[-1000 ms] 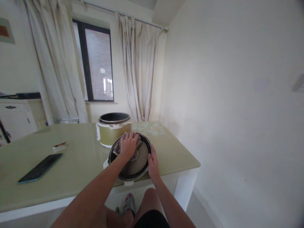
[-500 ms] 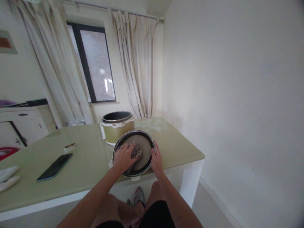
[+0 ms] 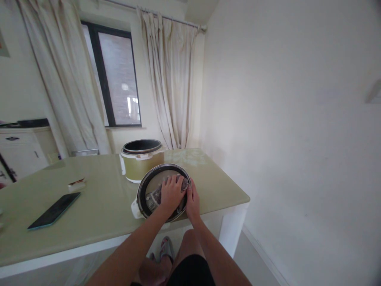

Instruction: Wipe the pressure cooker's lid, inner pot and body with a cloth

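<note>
A round cooker lid [image 3: 150, 183] lies upside down near the table's front edge, dark rim around a pale inner face. My left hand [image 3: 172, 194] presses a crumpled grey cloth [image 3: 157, 196] flat onto the lid's right half, fingers curled over it. My right hand [image 3: 192, 198] grips the lid's right rim, right beside the left hand. Behind the lid stands the open olive-green cooker pot [image 3: 141, 159] with a dark inner bowl.
The pale green table [image 3: 98, 198] also carries a dark phone [image 3: 53, 210] at the left and a small box [image 3: 76, 184] behind it. A white wall runs along the right. Curtains, a window and a white cabinet [image 3: 20, 149] stand behind.
My left hand has slid the cloth from the lid's left side across to its right side, next to my right hand. The right hand stays on the rim.
</note>
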Demonstrator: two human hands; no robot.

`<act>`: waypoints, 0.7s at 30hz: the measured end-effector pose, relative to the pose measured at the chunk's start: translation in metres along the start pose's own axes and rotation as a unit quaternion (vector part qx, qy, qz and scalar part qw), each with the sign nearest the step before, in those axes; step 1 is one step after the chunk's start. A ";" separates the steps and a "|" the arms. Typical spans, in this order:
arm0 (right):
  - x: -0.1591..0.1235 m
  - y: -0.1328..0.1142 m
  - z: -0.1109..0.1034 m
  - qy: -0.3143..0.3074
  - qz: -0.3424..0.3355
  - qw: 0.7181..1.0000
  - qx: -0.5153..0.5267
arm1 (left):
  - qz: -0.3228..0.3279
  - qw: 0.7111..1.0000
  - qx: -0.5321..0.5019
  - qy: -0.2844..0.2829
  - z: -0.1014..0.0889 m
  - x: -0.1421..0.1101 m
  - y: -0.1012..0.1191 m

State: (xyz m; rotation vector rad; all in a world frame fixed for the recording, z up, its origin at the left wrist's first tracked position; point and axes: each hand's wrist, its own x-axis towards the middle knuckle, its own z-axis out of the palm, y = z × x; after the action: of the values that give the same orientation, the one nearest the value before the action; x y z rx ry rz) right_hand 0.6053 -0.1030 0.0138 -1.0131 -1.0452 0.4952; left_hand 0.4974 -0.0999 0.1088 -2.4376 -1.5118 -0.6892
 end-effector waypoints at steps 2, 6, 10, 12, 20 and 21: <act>0.001 0.000 0.000 -0.004 0.006 1.000 -0.002 | 0.015 1.000 0.008 0.000 -0.002 0.011 -0.004; 0.000 0.001 -0.001 -0.004 0.006 1.000 -0.010 | 0.003 1.000 0.025 0.009 -0.007 0.034 -0.020; -0.002 0.002 -0.001 -0.010 0.000 1.000 -0.011 | -0.038 0.998 0.038 0.015 -0.014 0.047 -0.053; -0.003 0.003 0.000 -0.009 -0.002 1.000 -0.016 | -0.067 0.997 0.038 0.012 -0.015 0.045 -0.071; -0.003 0.002 0.008 0.020 -0.013 1.000 -0.020 | -0.088 0.995 0.016 -0.038 -0.017 -0.002 -0.100; -0.003 0.001 0.009 0.024 -0.015 0.999 -0.017 | -0.069 0.996 0.012 -0.050 -0.018 -0.008 -0.098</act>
State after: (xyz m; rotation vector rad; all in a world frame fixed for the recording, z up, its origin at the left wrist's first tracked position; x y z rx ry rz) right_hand 0.5959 -0.1006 0.0128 -1.0341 -1.0275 0.4276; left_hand 0.4026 -0.0682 0.1129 -2.4008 -1.7279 -0.5779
